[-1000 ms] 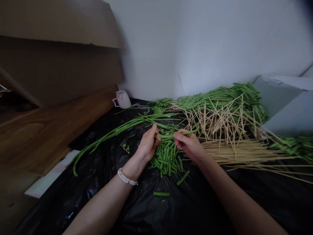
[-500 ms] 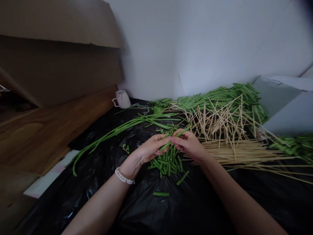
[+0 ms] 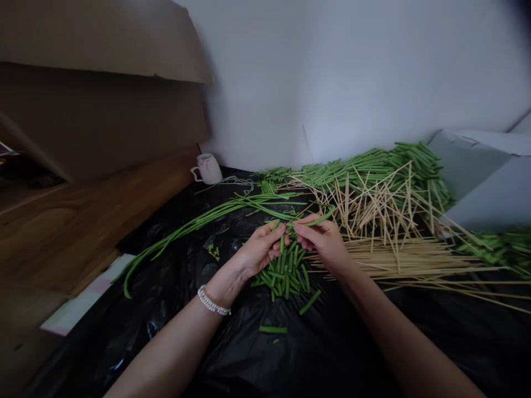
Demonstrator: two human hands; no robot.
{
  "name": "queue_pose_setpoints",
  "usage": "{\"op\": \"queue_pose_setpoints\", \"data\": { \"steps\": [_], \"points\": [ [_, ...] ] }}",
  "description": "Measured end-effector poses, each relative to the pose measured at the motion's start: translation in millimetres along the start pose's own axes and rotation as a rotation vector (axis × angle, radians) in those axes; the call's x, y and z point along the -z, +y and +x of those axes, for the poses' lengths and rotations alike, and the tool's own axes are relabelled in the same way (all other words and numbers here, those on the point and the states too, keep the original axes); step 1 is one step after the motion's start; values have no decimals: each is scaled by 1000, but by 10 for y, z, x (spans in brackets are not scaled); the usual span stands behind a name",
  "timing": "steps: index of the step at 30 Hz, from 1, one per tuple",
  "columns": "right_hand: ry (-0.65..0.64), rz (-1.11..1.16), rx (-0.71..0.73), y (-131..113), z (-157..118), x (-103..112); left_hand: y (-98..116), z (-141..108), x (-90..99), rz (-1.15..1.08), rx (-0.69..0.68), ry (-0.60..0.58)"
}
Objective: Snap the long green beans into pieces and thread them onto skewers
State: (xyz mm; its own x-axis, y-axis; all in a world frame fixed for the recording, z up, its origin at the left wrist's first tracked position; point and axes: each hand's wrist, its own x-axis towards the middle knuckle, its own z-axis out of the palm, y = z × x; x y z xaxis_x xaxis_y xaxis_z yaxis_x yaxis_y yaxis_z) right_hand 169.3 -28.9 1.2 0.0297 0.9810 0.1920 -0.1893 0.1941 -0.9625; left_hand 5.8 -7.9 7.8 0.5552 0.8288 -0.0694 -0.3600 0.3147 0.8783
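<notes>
My left hand [image 3: 262, 250] is closed, pinching a short piece of long bean [image 3: 282, 243] between thumb and fingers. Opposite it, my right hand [image 3: 326, 242] grips a longer strip of long bean [image 3: 326, 216], whose tip pokes out past the fingers to the upper right. A small gap separates the fingertips of both hands. Just below them, a loose pile of cut bean pieces [image 3: 286, 279] rests on black plastic sheeting [image 3: 249, 359]. Several uncut long beans [image 3: 199, 221] stretch away to the left of my hands.
Bamboo skewers [image 3: 398, 257] lie bundled and criss-crossed at right. Behind them is a big heap of bean pieces [image 3: 357, 166], with more beans [image 3: 506, 249] at far right. A mug [image 3: 208, 169] stands near the wall. A cardboard box [image 3: 124, 116] looms upper left.
My hands have drawn slightly apart. The bean that spanned both hands is now in separate parts, a short piece in the left and the rest in the right.
</notes>
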Motion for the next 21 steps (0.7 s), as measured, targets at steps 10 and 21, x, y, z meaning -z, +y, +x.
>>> {"op": "queue_pose_setpoints", "data": {
  "steps": [10,21],
  "points": [
    [-116,-116,-15,-27,-120,-198,53,63,92,-132,-40,143],
    [-185,126,-132,20,-52,-48,129,14,92,-127,70,5]
  ]
}}
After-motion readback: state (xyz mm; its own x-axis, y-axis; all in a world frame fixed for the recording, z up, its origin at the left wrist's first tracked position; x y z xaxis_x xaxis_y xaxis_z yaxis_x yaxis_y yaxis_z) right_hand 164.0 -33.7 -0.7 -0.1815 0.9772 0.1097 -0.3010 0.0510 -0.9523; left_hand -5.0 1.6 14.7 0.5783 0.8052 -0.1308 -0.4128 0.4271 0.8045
